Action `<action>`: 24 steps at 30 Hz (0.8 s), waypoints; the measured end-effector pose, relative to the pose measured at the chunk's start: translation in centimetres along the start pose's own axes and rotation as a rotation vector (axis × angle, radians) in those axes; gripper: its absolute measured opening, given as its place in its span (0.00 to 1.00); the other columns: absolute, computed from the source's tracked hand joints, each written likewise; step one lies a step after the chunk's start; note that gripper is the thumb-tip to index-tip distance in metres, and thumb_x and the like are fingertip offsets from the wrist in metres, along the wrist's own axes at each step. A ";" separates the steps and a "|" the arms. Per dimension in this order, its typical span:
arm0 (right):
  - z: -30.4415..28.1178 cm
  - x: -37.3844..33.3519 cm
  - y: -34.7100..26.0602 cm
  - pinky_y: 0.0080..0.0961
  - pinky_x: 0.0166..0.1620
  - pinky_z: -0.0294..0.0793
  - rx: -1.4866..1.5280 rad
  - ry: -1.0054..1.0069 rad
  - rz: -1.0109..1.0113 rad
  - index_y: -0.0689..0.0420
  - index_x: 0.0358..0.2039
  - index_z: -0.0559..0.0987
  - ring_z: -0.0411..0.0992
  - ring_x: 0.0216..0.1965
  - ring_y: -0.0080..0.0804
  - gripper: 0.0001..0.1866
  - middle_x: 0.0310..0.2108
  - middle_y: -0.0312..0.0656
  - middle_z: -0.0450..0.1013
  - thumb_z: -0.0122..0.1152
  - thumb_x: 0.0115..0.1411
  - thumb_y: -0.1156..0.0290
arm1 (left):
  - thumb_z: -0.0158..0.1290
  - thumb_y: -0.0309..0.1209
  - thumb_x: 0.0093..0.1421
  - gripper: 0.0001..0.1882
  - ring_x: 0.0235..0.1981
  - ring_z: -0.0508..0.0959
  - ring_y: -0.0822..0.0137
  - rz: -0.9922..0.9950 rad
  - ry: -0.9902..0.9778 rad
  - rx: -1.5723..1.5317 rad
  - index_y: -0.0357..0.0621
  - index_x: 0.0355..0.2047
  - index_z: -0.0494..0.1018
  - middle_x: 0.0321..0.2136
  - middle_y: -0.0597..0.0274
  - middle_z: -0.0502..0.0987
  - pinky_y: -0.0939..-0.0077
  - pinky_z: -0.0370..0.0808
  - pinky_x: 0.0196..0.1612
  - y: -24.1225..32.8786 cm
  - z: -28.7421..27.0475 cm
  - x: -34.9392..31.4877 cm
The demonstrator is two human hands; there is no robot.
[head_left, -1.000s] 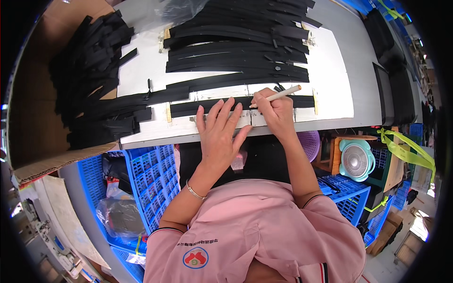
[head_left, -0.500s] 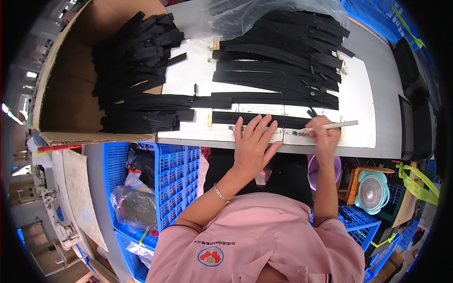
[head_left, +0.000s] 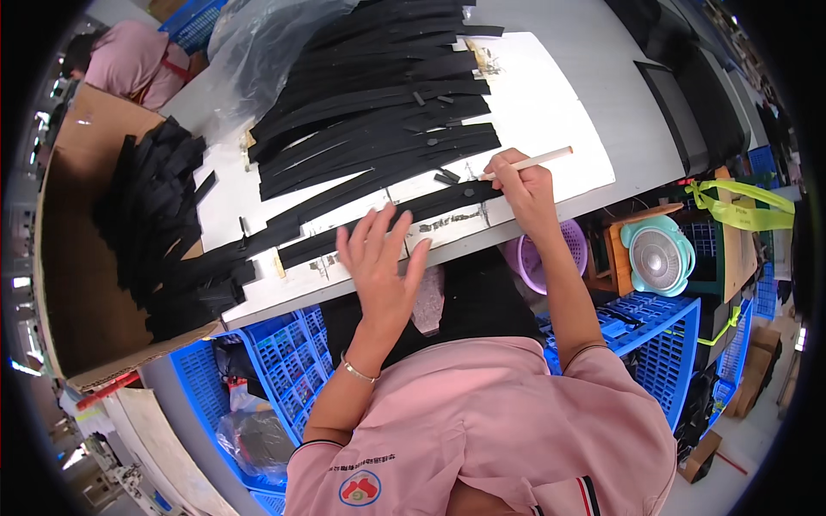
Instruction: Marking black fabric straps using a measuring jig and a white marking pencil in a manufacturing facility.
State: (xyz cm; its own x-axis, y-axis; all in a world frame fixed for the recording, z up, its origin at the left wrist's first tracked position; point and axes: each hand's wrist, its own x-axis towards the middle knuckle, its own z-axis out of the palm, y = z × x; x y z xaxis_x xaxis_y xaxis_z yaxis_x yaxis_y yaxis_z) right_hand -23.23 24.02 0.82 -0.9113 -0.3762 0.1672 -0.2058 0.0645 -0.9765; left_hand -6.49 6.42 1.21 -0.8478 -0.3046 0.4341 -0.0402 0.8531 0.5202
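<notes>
My right hand (head_left: pixel 525 191) grips a thin white pen (head_left: pixel 546 158), its tip at the right end of a long black fabric strip (head_left: pixel 434 205). A small dark round spot shows on that strip near the pen. My left hand (head_left: pixel 379 262) has its fingers spread at the strip's left half, holding nothing; whether the fingertips press on it I cannot tell. The strip lies along the front of a marked white board (head_left: pixel 555 112). Small black pieces (head_left: pixel 447 176) lie just behind its right end. Many more black strips (head_left: pixel 370 95) lie layered across the board behind.
A cardboard box (head_left: pixel 64 258) at left holds a heap of black strips (head_left: pixel 155 206). Clear plastic film (head_left: pixel 258 60) covers part of the layered strips. Below the table edge are blue crates (head_left: pixel 284 361), a purple basket (head_left: pixel 568 258) and a turquoise fan (head_left: pixel 658 254). Another person (head_left: pixel 129 56) sits far left.
The whole view has turned, so the table now slants. My left hand's fingers have spread wider. The pen in my right hand has shifted to the end of the front strip.
</notes>
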 end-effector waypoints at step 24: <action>0.1 -0.1 0.6 0.24 0.29 0.69 -0.110 -0.007 -0.061 0.64 0.30 0.81 0.71 0.25 0.21 0.13 0.25 0.38 0.77 0.59 0.67 0.68 | 0.64 0.28 0.54 0.10 0.51 0.73 0.55 0.093 0.004 -0.127 0.43 0.38 0.81 0.45 0.62 0.77 0.51 0.61 0.63 3.0 6.3 5.1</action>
State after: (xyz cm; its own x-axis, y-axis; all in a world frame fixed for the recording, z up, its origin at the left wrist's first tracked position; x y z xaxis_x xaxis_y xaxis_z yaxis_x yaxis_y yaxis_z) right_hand -23.22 24.05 0.22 -0.8936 -0.3886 0.2247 -0.2990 0.1420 -0.9436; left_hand -14.20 10.10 0.38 -0.8425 -0.2284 0.4879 0.1063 0.8173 0.5663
